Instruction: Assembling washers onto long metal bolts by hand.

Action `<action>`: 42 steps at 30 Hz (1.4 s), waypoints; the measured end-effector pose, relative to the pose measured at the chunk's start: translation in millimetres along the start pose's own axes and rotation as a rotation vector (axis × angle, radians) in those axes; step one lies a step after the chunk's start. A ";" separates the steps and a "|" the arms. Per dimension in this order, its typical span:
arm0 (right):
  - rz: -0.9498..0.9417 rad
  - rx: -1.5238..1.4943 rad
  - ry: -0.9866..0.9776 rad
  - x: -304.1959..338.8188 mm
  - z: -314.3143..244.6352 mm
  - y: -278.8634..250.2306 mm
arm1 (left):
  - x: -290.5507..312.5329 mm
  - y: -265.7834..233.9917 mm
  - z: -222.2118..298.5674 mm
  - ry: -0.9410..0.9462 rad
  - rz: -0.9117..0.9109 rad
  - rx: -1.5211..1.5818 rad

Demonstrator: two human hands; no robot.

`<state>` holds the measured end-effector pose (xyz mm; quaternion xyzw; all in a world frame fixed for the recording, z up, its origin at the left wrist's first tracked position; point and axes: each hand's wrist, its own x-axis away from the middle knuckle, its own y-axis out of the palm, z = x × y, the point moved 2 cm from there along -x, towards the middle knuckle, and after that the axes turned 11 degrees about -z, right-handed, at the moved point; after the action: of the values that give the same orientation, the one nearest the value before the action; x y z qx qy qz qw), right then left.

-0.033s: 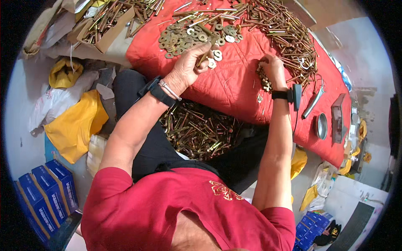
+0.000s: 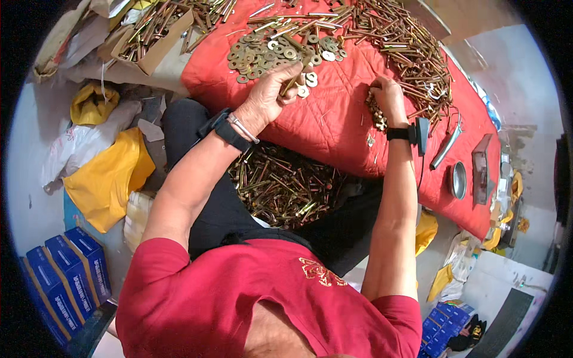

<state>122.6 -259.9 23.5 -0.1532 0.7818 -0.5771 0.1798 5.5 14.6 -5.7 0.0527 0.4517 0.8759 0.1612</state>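
My left hand [image 2: 270, 90] is closed around a brass-coloured bolt [image 2: 290, 84], held slantwise above the red cloth [image 2: 334, 128]. Just beyond it lies a spread of flat washers [image 2: 256, 56], with a few pale ones by my fingertips. Over on the right, my right hand [image 2: 390, 100] has its fingers bent together at a small heap of brass-coloured nuts [image 2: 376, 112]. Whatever sits between those fingertips is hidden. Long metal sleeves or rods [image 2: 412, 56] pile up beyond and to the right of this hand.
Below the cloth's near edge, many bolts [image 2: 286, 185] lie between my legs. A cardboard box [image 2: 156, 51] of rods stands far left. A small metal bowl [image 2: 458, 181], a metal tray [image 2: 482, 169] and a grey-handled tool [image 2: 446, 146] rest at right. Blue boxes [image 2: 68, 271] are stacked lower left.
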 end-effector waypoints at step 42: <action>-0.091 -0.486 -0.244 47.2 -162.6 -25.7 | 19.9 13.7 3.1 -0.146 -0.081 -0.412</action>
<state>7.1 -150.6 87.0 -0.2951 0.8622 -0.3574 0.2045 -15.7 16.2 6.2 0.0640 0.2522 0.9363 0.2360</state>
